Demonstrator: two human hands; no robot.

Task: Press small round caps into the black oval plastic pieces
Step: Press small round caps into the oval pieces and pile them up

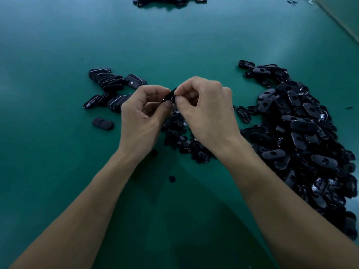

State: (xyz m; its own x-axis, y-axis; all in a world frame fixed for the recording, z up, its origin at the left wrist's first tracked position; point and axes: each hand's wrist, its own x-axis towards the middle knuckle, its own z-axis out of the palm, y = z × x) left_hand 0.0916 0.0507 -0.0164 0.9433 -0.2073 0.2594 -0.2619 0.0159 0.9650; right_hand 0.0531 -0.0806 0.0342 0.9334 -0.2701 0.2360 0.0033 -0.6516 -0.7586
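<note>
Between the two hands we make out only a sliver of the black oval piece [171, 96]. Fingertips cover most of it, and we cannot tell whether a round cap sits under the right thumb. The left hand [144, 107] pinches the piece's left end between thumb and curled fingers. The right hand [206, 109] pinches its right end, so the hands meet, both clamped on it at mid-table.

Beneath the hands and wrists, the caps heap [180, 140] is partly hidden. A far pile [169, 0] of black parts is cut off by the top edge, and the big heap [303, 133] of oval pieces runs off the right edge.

The table [58, 45] is a smooth, matte teal-green sheet, dimly lit. A pale strip crosses the far right corner, too blurred to name.

At left, oval pieces lie overlapped in rows [110, 82], glossy along their rims. Near them a lone oval [102, 123] lies flat, matte, with a round dimple. A stray cap [172, 179], a thin dark disc, lies between the forearms.
</note>
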